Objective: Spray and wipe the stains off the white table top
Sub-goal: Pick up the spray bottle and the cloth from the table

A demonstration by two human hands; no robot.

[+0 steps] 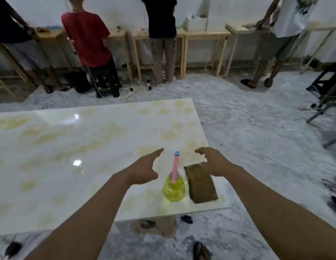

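Glossy and white, the table top (69,147) ran across the left and middle of the view, blotched all over with pale yellowish stains (11,122), none of them looking wiped yet. Over its near right corner the left hand (144,170) hovered with forefinger stretched forward and thumb apart, holding nothing. Just to its right stood the spray bottle (174,188), a squat yellow translucent body with a tall pink trigger head capped in blue. It was probably light, thin plastic, a little slick, and liable to tip; the neck under the trigger seemed the place to take it. Beside it lay the folded brown cloth (201,182), soft and limp, best gathered from above. The right hand (213,163) hung over the cloth's far end, fingers loosely curved and spread, apparently not gripping it.
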